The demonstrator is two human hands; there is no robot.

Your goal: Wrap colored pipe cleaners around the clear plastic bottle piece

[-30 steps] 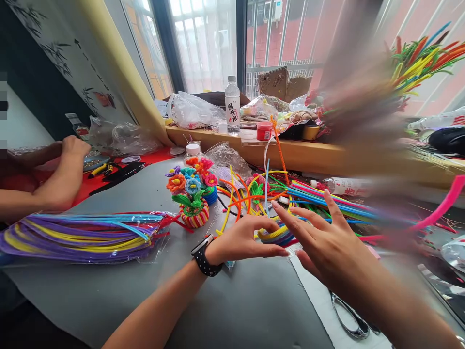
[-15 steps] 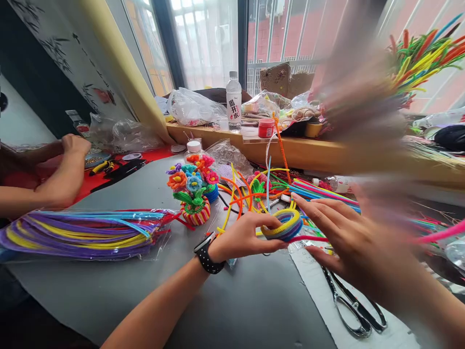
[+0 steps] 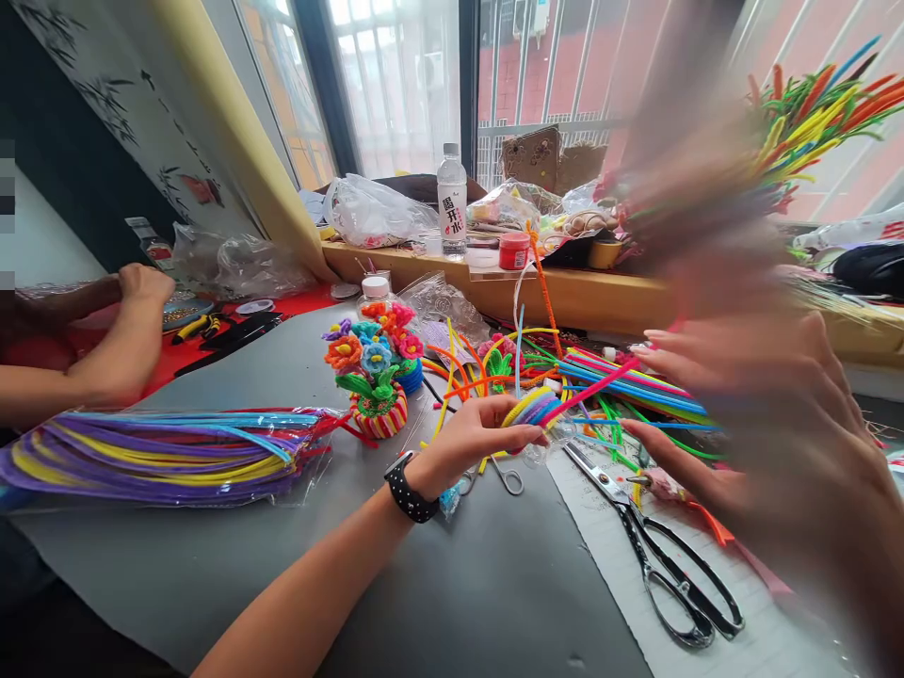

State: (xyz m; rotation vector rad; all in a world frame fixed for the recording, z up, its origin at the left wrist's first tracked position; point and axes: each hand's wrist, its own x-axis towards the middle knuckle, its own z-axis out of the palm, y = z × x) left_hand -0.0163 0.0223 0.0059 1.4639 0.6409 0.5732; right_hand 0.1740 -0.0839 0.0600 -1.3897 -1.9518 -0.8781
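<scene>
Fingers of the left hand (image 3: 470, 446) are closed on a coil (image 3: 531, 409), apparently so its loops are held together; beyond their tips, a pink strand (image 3: 597, 388) is stretched to the right hand (image 3: 741, 457), whose grip cannot be told through blur.

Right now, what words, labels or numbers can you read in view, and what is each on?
"喝开水": label of the upright clear bottle on the sill.
Too small: print on the red jar's label.
Too blurred: label of the bottle at far left.
Cut off: red marks on the plastic at the right edge.
</scene>
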